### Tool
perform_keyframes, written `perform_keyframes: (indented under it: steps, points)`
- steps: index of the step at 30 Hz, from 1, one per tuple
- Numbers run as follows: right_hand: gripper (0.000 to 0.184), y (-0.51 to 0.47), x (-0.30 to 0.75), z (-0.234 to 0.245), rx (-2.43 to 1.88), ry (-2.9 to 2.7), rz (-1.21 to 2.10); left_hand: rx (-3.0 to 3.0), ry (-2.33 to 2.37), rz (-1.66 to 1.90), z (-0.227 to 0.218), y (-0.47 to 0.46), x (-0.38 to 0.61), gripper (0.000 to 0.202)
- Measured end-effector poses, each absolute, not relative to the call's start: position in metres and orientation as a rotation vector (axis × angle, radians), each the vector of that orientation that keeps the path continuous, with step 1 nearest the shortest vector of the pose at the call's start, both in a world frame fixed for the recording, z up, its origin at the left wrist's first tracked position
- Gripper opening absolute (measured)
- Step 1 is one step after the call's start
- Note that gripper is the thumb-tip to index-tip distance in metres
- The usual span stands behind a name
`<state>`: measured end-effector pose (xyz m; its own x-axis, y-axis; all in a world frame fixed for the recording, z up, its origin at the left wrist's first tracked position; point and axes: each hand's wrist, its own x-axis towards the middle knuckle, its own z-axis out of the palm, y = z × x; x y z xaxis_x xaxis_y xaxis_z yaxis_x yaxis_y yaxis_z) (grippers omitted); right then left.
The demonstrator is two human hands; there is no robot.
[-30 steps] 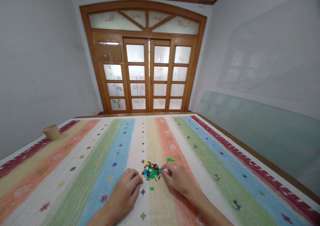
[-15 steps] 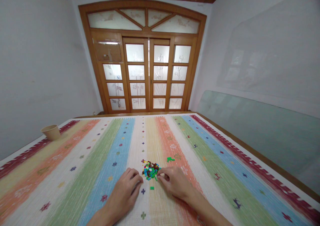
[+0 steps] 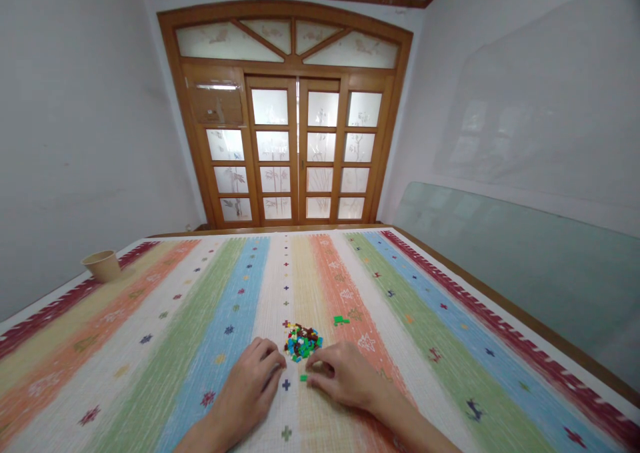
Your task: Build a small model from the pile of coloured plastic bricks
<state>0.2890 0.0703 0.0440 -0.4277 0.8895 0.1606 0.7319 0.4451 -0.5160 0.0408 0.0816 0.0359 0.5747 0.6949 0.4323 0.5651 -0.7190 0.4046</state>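
Note:
A small heap of mixed building bricks (image 3: 303, 341), green, blue, brown, white and yellow, lies on the tablecloth before me. My left hand (image 3: 253, 383) rests just left of it, fingers curled inward and tips close together; whatever they hold, if anything, is hidden. At the heap's near right side is my right hand (image 3: 345, 376), its thumb and index finger apart with nothing visible between them. Its thumb tip is right beside a loose green brick (image 3: 303, 377) in front of the heap. Beyond the right hand lies a green brick piece (image 3: 341, 320), apart from the heap.
A striped tablecloth (image 3: 195, 346) covers the table. Near its far left edge stands a tan cup (image 3: 102, 266). A pale green glass-like panel (image 3: 500, 259) runs along the right side. Wooden doors with glass panes (image 3: 295, 153) are beyond the table's far edge.
My right hand has moved slightly left and toward me, from the heap's right edge to the loose green brick. Its thumb and index finger have spread. My left hand has barely moved.

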Motion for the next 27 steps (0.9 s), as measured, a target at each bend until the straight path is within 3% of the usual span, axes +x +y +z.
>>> perform_keyframes:
  steps: [27]
  points:
    - [0.015, 0.071, 0.288, 0.033, -1.344, -2.306, 0.540, 2.611, 1.049, 0.883, 0.032, 0.083, 0.039, 0.016]
